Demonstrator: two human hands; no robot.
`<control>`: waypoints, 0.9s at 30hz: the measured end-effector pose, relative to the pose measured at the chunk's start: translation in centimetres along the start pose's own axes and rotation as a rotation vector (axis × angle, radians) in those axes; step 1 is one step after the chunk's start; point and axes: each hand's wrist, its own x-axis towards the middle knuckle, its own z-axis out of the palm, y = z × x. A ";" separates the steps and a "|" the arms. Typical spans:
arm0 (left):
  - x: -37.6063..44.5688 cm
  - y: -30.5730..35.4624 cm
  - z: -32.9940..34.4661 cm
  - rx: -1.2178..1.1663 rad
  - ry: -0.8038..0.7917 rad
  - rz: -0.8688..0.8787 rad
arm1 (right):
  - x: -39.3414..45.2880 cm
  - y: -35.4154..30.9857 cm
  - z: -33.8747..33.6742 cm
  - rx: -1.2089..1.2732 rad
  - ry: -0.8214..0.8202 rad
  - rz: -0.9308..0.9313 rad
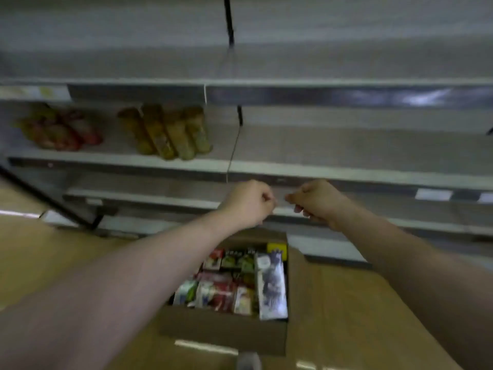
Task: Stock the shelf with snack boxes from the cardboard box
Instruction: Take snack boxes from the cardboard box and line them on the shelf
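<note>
Both the left hand [246, 202] and right hand [317, 200] hover with fingers curled, holding nothing, over the open brown cardboard box [224, 335]; its colourful snack boxes [226, 284] lie directly below, nearer, equally reachable.

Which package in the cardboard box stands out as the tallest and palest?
The white-and-grey package against the right wall of the cardboard box. It stands well above the smaller red, green and yellow snack boxes packed to its left.
</note>
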 end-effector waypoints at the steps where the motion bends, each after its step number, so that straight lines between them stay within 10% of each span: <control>1: -0.8 -2.2 1.8 -0.051 -0.042 -0.061 | 0.3 2.4 2.0 0.021 0.004 0.012; 11: -2.9 -18.4 13.3 -0.834 0.138 -0.599 | 4.2 19.2 15.9 0.293 0.312 0.161; 27: 6.1 -33.0 37.9 -0.758 -0.239 -0.416 | 20.0 40.1 27.9 0.036 0.520 0.067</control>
